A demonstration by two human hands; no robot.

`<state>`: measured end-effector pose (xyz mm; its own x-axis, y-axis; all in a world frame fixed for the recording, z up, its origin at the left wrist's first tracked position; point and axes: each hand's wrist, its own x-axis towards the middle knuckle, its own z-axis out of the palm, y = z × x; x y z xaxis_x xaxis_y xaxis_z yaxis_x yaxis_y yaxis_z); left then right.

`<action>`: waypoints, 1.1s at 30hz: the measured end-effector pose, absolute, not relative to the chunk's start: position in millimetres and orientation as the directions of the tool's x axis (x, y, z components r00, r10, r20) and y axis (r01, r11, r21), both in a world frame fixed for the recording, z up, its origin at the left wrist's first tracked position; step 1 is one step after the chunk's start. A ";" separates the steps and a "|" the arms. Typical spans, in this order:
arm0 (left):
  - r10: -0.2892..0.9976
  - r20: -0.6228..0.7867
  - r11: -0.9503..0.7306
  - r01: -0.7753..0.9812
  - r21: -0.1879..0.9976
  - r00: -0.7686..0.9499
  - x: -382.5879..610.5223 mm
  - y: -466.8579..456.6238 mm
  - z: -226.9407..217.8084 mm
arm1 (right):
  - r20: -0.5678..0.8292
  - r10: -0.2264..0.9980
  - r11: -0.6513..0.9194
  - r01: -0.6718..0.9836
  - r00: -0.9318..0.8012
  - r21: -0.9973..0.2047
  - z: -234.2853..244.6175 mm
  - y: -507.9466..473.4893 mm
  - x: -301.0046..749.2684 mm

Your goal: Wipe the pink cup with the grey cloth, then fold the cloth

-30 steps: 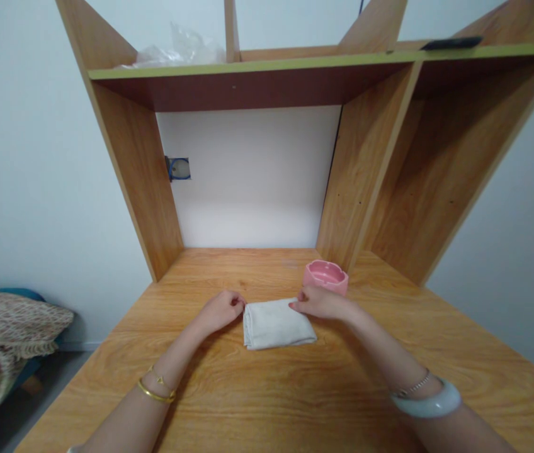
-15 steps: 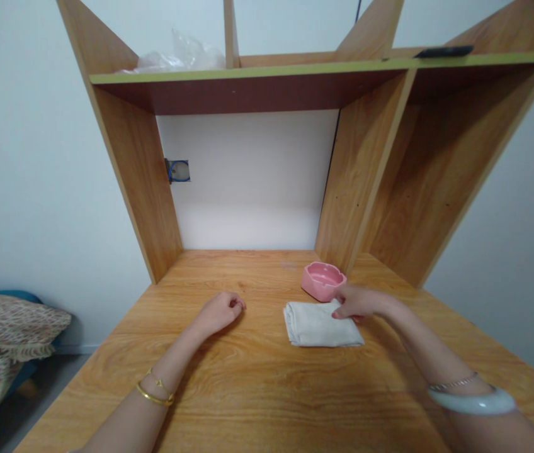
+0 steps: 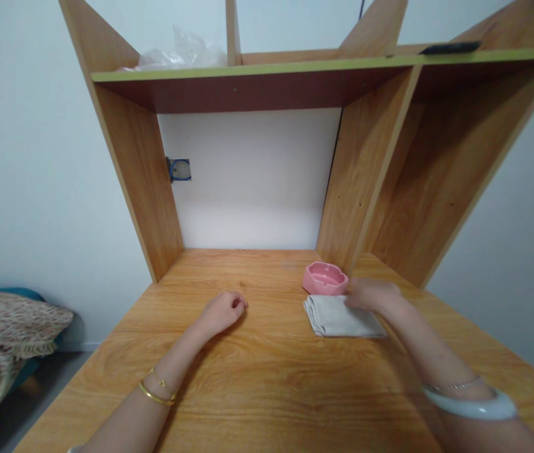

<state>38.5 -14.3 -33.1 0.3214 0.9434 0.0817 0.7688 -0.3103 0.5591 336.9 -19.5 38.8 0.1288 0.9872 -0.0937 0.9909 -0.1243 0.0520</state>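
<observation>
A folded pale grey cloth [image 3: 342, 318] lies flat on the wooden desk, just in front of a pink ashtray [image 3: 325, 279] with notches in its rim. My right hand [image 3: 371, 294] is over the cloth's far right part, beside the ashtray. Motion smears its fingers, so I cannot tell whether they grip the cloth. My left hand [image 3: 223, 311] rests on the desk left of the cloth, fingers curled in and nothing seen in them.
Wooden side panels and a shelf [image 3: 267, 69] frame the desk's back. A clear plastic bag [image 3: 177, 53] and a dark flat object [image 3: 451, 48] sit on the shelf. An open wall socket box [image 3: 181, 170] shows at left. A patterned cloth [image 3: 7, 327] covers something beyond the desk's left side.
The folded cloth has shifted to the right and slightly away from me, nearer the ashtray. My right hand has moved the same way. The left hand has stayed in place.
</observation>
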 end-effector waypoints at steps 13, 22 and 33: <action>0.837 0.303 -0.545 0.746 0.384 0.456 37.5 -16.0 -38.8 | 0.085 0.874 0.480 0.826 -0.478 -0.295 -30.2 -29.2 226.9; 0.873 0.089 -0.482 0.819 0.312 0.480 35.7 -18.4 -41.2 | 0.007 0.875 0.470 0.845 -0.484 -0.256 -48.4 -28.3 224.3; 0.865 -0.058 -0.465 0.840 0.279 0.498 39.2 -26.9 -41.7 | -0.018 0.864 0.485 0.843 -0.502 -0.233 -49.4 -30.7 225.2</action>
<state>39.2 -26.9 -41.7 0.4985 0.8649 -0.0583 0.8400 -0.4653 0.2791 225.2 -30.7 -49.4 -0.5024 0.8644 -0.0177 0.8428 0.4851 -0.2334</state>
